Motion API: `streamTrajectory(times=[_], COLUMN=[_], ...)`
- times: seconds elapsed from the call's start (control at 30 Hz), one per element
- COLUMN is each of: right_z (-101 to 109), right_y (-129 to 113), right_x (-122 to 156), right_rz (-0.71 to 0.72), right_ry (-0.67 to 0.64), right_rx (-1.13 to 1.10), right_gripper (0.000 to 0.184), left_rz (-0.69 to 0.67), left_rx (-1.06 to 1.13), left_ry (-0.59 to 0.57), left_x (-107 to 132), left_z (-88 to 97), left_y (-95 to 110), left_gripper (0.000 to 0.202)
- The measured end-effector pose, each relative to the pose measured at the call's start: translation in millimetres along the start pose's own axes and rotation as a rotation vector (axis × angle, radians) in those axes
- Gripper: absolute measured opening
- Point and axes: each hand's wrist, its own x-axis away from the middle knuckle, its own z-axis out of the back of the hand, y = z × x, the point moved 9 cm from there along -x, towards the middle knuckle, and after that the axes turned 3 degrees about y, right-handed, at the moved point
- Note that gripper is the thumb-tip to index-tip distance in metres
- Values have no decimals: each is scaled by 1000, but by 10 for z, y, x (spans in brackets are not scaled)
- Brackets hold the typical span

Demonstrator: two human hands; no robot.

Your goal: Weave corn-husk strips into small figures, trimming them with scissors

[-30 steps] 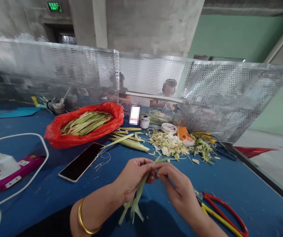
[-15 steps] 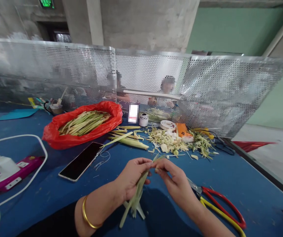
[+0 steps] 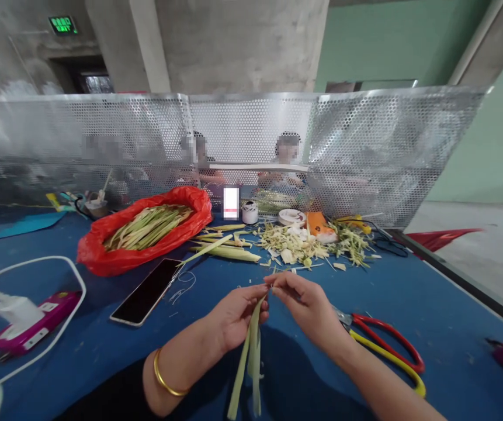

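Between the fingers of my left hand (image 3: 233, 316), a small bundle of pale green husk strips (image 3: 253, 362) is pinched near its upper end. The strips' long ends hang down over the blue table. My right hand (image 3: 301, 301) meets the left at the top of the bundle, thumb and forefinger pressed together on the strips' upper end. The exact pinch point is partly hidden by the fingers. Just right of my right wrist lie scissors (image 3: 387, 345) with one red and one yellow handle, their blades partly covered by the forearm.
A red plastic bag (image 3: 96, 266) of similar strips stands left, behind a dark phone (image 3: 148, 292). Loose husks (image 3: 229, 252) and trimmed scraps (image 3: 292, 245) lie ahead. A purple power strip (image 3: 36, 327) with white cable sits left. People work behind a perforated metal screen (image 3: 242, 128).
The camera view has shifted slightly. The strips now hang straighter and closer together below my left hand. Both hands still pinch the bundle's top, and less of the tips shows above the fingers.
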Motion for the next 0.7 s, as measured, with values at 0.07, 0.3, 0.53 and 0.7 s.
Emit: streamTrajectory(times=[0.07,0.3,0.53,0.7], right_z=[28,189,189,14], right_y=[47,88,135,281], right_x=[-16,-56,-77,-58], right_rz=[-24,-98,-152,-195], right_ry=[16,51,-26,-120], right_rx=[62,255,289,290], right_gripper=[15,20,18,17], left_rz=[-6,-222,-149,-481], left_rx=[-39,-382,-570,-1355], left_ry=[-4,-68,-137,129], left_x=[10,282,665,902], left_z=[-9,2,270,478], left_y=[-26,-77,-444,-42], left_gripper=[9,39,34,36])
